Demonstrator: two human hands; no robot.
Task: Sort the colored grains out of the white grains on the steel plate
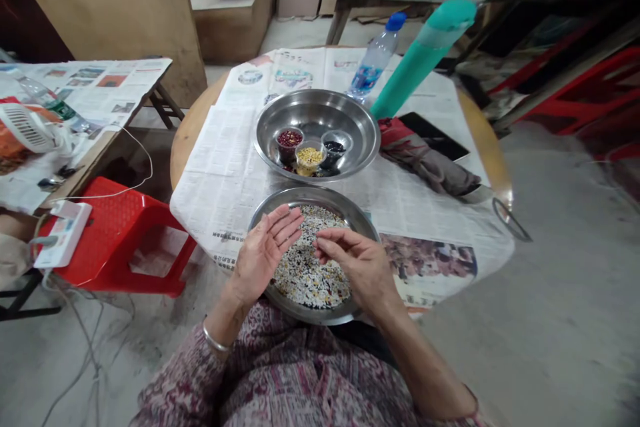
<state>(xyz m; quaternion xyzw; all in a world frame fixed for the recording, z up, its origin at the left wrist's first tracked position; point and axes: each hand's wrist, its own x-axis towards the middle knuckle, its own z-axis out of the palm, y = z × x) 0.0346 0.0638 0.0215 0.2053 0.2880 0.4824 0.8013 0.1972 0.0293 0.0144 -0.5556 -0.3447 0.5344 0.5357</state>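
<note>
Palm up and fingers stretched out, my left hand (267, 247) is over the left side of a steel basin (363, 217). A mix of white grains, dark grains and yellow bits (313, 273) covers the basin's bottom. My right hand (357, 263) is above the same mix, thumb and forefinger pinched together; anything between the tips is too small to make out. Behind stands a second steel bowl (345, 107) with three clear cups: one of dark red beans (289, 140), one of yellow kernels (310, 157), one of black beans (335, 148).
Newspaper (215, 167) covers the round table. At its back right stand a water bottle (375, 57) and a tall green bottle (423, 60). A folded umbrella-like bundle (430, 160) lies beside a black tablet (435, 135). A red stool (120, 233) with a power strip (64, 233) is at left.
</note>
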